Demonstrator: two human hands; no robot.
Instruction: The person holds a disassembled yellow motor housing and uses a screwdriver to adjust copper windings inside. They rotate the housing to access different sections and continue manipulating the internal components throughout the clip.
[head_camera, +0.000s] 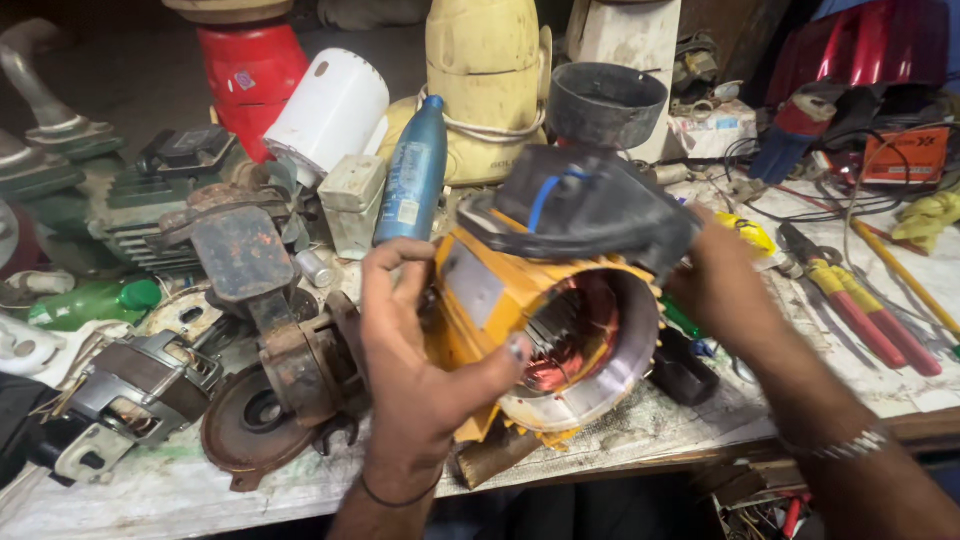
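Gripping the yellow motor housing (530, 320) from both sides, the left hand (415, 360) curls around its near flank — thumb on the open rim, copper windings showing inside — while the right hand (725, 290) clasps the far side under the black terminal cover (585, 205). It sits tilted just above the cluttered bench (180, 490), beside red-handled pliers (860, 305) and a blue bottle (412, 170).

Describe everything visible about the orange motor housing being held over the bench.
The orange motor housing is a finned metal shell, open at the end facing the camera, where copper-coloured windings and a pale metal rim show inside. A black plastic box with a blue wire sits on top. It is tilted, just above the cluttered bench. The left hand grips its near side, thumb at the open rim; the right hand holds the far side.
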